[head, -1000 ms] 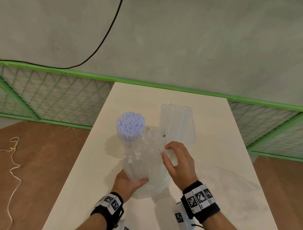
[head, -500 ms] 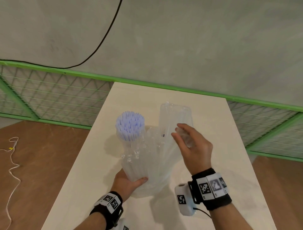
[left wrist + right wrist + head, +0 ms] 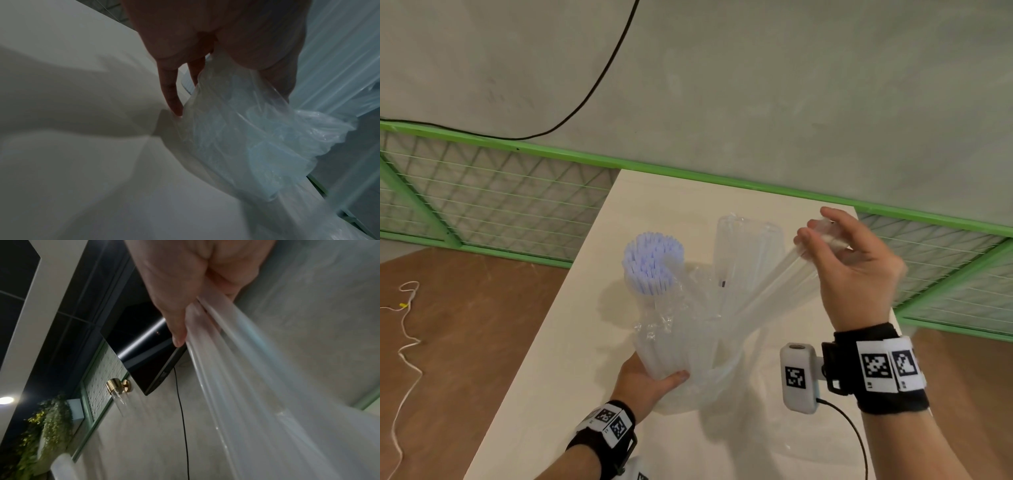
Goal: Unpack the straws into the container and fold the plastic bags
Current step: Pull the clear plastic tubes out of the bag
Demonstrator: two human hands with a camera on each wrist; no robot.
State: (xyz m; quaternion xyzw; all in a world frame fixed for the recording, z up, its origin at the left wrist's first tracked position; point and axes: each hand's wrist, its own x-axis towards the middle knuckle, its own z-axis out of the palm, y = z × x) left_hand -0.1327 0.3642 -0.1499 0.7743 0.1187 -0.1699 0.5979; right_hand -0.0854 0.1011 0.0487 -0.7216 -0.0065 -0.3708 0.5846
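Note:
A crumpled clear plastic bag [image 3: 688, 342] full of clear straws stands on the pale table [image 3: 544, 394]. My left hand [image 3: 654, 377] grips its lower end, thumb in front; in the left wrist view its fingers [image 3: 170, 97] press the bag [image 3: 246, 129] near the tabletop. My right hand [image 3: 815, 228] is raised to the right and pinches a bunch of clear straws [image 3: 767, 294] that slants up out of the bag. The thumb [image 3: 179, 335] lies on those straws [image 3: 226, 378]. Behind stand a bundle of lilac straws [image 3: 652, 267] and a clear upright pack [image 3: 746, 246].
The table is narrow, with its left edge close to the bag. A green mesh fence [image 3: 482, 212] runs behind it on both sides. A white cord [image 3: 407, 342] lies on the brown floor to the left. Bare tabletop shows in front of and behind the bag.
My right hand rose from the bag's mouth up and to the right, drawing a bunch of clear straws out with it. The left hand kept its grip on the bag's base.

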